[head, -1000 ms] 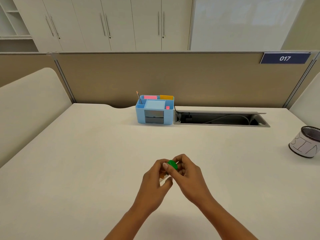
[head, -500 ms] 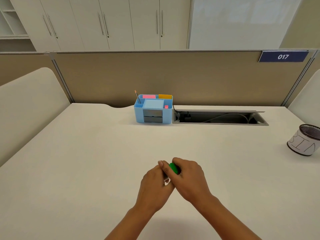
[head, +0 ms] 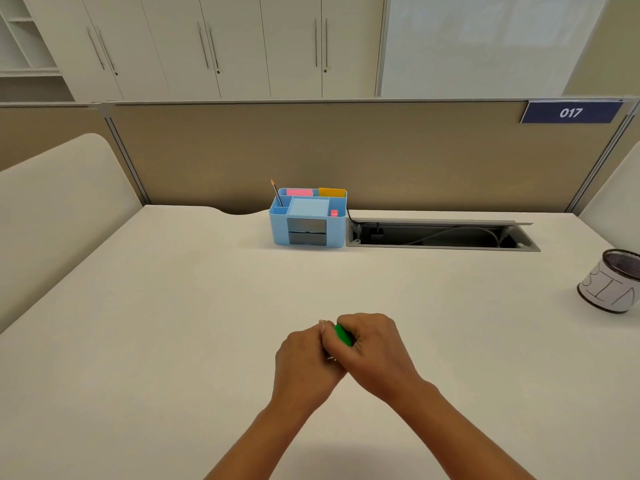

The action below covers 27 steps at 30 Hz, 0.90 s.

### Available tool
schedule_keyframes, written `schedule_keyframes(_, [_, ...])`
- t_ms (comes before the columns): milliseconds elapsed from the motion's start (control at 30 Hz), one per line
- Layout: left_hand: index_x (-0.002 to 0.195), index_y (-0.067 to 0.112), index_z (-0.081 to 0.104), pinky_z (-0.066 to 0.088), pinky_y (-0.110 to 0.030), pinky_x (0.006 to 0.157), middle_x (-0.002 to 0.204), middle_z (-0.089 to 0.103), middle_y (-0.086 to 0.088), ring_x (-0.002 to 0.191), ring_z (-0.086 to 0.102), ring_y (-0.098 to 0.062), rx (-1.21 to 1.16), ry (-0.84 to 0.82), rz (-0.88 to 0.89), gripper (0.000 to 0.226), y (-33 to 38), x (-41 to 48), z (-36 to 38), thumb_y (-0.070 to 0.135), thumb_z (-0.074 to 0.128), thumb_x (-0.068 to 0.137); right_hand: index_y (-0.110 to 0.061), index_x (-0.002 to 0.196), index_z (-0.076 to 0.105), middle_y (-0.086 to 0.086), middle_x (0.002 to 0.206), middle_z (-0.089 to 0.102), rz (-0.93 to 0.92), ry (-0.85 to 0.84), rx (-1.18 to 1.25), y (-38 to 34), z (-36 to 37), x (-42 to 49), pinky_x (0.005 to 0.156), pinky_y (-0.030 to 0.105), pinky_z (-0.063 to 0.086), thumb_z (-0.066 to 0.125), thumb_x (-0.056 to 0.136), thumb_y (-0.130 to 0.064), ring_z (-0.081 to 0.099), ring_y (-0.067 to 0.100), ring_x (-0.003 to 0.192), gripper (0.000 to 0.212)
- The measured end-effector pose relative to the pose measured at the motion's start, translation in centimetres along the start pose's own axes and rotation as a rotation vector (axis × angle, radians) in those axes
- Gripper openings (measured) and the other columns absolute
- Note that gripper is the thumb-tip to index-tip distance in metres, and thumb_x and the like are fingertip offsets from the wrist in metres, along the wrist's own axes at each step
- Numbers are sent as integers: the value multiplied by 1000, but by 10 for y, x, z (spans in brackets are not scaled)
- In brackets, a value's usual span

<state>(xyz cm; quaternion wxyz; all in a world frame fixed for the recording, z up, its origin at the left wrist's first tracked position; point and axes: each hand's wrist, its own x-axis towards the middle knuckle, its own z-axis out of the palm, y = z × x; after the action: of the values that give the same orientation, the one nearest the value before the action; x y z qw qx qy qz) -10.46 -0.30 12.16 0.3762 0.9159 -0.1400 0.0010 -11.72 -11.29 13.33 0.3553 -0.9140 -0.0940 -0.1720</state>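
Observation:
Both hands meet over the near middle of the white desk (head: 173,323). My right hand (head: 375,348) curls its fingers round a small green cap (head: 343,336), of which only a sliver shows. My left hand (head: 303,356) grips the body of the same small object just left of the cap. That body is almost fully hidden between the palms, with only a pale bit showing. The two hands press against each other.
A light blue desk organiser (head: 308,218) with a pencil (head: 277,194) and pink and orange pads stands at the back centre. To its right lies an open cable tray (head: 440,235). A mesh bin with a paper label (head: 611,282) sits at the right edge. Beige partitions enclose the desk.
The hands have closed together and sunk slightly toward me. The green cap, plainly visible a second ago, is now mostly covered by my right fingers, and the orange-white body is hidden.

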Motion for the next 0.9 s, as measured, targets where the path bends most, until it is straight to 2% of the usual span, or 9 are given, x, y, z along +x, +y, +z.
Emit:
schedule_keyframes(133, [50, 26, 34, 25, -22, 46, 47, 43, 6, 47, 39, -12, 51, 7, -11, 12, 3, 0, -2, 31, 33, 61, -19, 49, 19, -2, 45, 21, -37, 2, -12, -2, 0, 1, 48, 25, 19, 35, 77, -49, 25, 17, 49, 45])
schedule_keyframes(467, [48, 25, 32, 22, -19, 45, 44, 41, 5, 45, 36, -13, 40, -15, 8, 15, 7, -2, -5, 30, 34, 62, -19, 51, 19, -7, 45, 18, -93, 13, -20, 2, -1, 0, 46, 20, 19, 36, 79, -42, 23, 13, 47, 39])
schedule_keyframes(633, [52, 26, 34, 25, -20, 46, 49, 44, 6, 49, 39, -13, 70, 43, -50, 29, 7, -2, -4, 20, 48, 77, -19, 52, 21, -3, 46, 23, -55, 18, -17, -1, 2, 0, 49, 25, 21, 34, 79, -51, 25, 16, 49, 44])
schedule_keyframes(733, [58, 30, 31, 27, -16, 46, 53, 44, 10, 50, 41, -10, 73, 117, -11, 34, 8, -3, -5, 16, 53, 81, -15, 57, 32, -3, 50, 34, -24, 36, -3, 0, 3, -1, 50, 26, 28, 34, 78, -56, 31, 14, 50, 46])
schedule_keyframes(800, [71, 29, 40, 36, -13, 53, 66, 50, 12, 62, 49, -10, -30, 119, 40, 24, 9, -4, -4, 17, 57, 83, -12, 65, 38, -2, 55, 40, 9, 50, 53, 2, 4, -1, 51, 24, 30, 36, 80, -56, 34, 14, 53, 46])
schedule_keyframes(867, [90, 24, 48, 44, -13, 70, 87, 55, 9, 83, 55, -10, -116, 94, 59, 11, 8, -5, -5, 19, 57, 85, -11, 72, 43, 0, 60, 44, 31, 46, 155, 3, 3, -1, 53, 22, 33, 44, 85, -48, 36, 12, 56, 39])
schedule_keyframes(900, [97, 23, 50, 48, -16, 79, 94, 56, 8, 90, 57, -10, -137, 80, 62, 12, 7, -5, -6, 21, 56, 86, -11, 75, 45, 1, 63, 47, 40, 33, 201, 4, 2, 0, 53, 21, 34, 48, 88, -40, 38, 11, 57, 32])
